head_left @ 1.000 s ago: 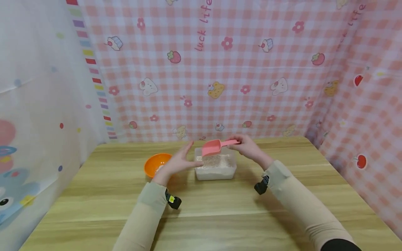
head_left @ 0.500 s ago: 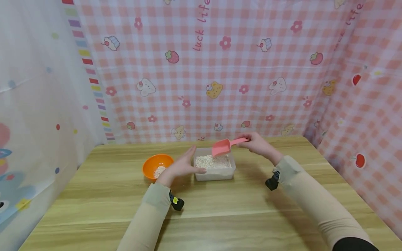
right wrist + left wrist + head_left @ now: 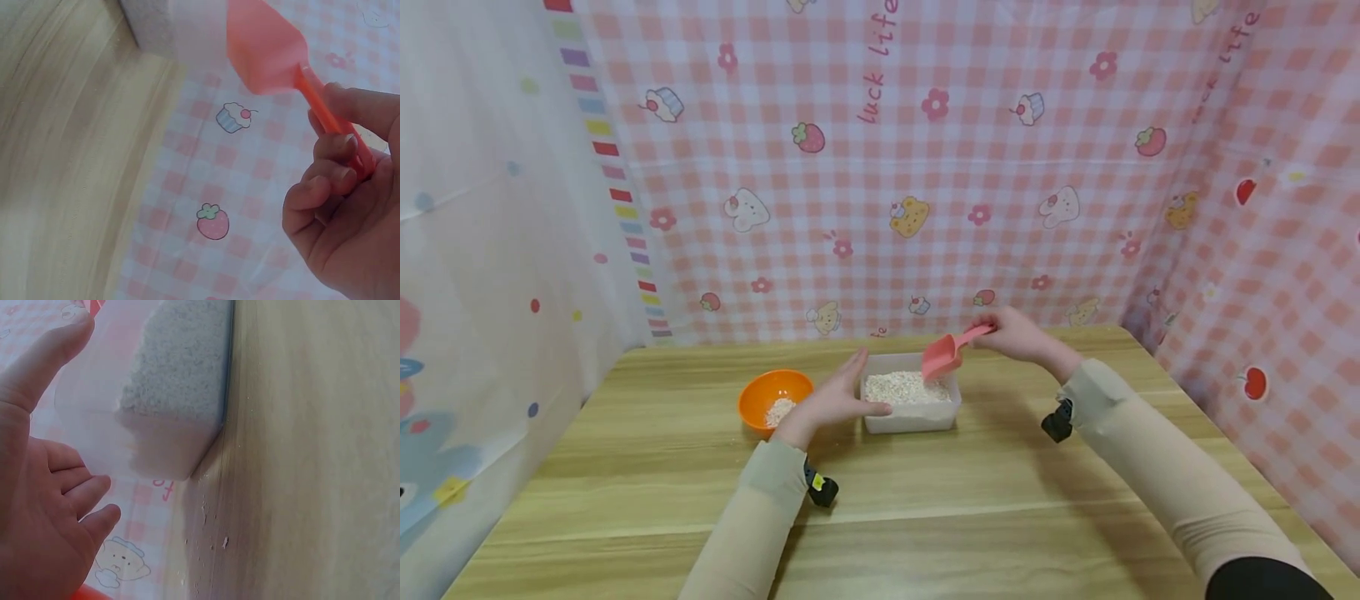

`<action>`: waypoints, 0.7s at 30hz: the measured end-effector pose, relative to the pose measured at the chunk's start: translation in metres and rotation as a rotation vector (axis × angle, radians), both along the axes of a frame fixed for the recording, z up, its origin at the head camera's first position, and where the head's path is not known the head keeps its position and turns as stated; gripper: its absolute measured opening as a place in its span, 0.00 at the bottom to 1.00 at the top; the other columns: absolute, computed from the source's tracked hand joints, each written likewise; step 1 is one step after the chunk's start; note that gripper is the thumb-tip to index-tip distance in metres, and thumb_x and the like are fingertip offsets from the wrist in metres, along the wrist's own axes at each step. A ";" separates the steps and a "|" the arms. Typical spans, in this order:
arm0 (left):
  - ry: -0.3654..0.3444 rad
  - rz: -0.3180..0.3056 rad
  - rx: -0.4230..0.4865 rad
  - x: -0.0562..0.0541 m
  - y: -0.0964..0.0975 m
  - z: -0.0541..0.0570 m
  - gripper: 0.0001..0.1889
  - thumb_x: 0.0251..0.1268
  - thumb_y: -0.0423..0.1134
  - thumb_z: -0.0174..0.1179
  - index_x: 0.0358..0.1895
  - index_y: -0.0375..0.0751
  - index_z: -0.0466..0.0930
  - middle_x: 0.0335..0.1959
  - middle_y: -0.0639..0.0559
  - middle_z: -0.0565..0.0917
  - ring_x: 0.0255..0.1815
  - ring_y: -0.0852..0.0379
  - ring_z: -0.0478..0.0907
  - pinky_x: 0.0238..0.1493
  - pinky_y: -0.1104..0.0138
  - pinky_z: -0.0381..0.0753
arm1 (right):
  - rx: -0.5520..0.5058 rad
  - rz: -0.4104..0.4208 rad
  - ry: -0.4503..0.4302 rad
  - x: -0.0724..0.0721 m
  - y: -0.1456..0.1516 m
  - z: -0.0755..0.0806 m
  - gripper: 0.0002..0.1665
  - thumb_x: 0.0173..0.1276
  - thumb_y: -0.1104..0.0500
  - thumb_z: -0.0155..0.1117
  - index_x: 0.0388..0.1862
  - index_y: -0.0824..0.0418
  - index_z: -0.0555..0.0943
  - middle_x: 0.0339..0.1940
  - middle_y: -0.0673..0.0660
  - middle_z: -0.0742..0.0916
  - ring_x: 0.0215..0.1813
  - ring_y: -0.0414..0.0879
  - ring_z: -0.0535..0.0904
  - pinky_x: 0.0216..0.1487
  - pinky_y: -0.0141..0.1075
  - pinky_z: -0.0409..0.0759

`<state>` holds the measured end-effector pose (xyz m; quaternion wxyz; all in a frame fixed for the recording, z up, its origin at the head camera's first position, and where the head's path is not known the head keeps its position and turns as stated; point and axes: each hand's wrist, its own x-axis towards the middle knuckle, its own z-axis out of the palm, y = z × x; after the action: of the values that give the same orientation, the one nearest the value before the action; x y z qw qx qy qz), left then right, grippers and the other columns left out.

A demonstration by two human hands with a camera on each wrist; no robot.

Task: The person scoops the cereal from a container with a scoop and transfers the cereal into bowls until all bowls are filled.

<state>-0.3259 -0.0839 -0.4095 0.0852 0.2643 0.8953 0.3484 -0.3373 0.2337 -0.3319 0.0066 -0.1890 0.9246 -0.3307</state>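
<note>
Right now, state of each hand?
Left hand: open, at the box; contact can't be told.
Right hand: closed, holding the scoop.

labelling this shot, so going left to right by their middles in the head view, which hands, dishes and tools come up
Orange bowl, left hand, pale container, pink scoop, right hand.
</note>
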 end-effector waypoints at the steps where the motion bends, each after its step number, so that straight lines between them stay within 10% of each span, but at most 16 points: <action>1: 0.001 0.001 -0.001 0.000 0.000 -0.001 0.58 0.55 0.58 0.68 0.78 0.44 0.37 0.79 0.50 0.39 0.78 0.49 0.39 0.74 0.52 0.45 | 0.017 -0.005 0.006 0.000 -0.002 0.002 0.10 0.64 0.62 0.63 0.42 0.67 0.84 0.28 0.58 0.84 0.24 0.44 0.69 0.27 0.35 0.69; 21: -0.003 0.007 0.008 0.001 -0.001 -0.001 0.58 0.54 0.59 0.68 0.79 0.46 0.37 0.79 0.52 0.39 0.78 0.49 0.40 0.74 0.51 0.47 | -0.013 0.005 -0.019 -0.004 -0.017 -0.012 0.09 0.63 0.64 0.66 0.40 0.69 0.84 0.24 0.56 0.82 0.24 0.43 0.69 0.27 0.34 0.69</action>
<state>-0.3252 -0.0851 -0.4101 0.0841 0.2611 0.8947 0.3526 -0.3414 0.2171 -0.3443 0.0149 -0.1883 0.9218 -0.3386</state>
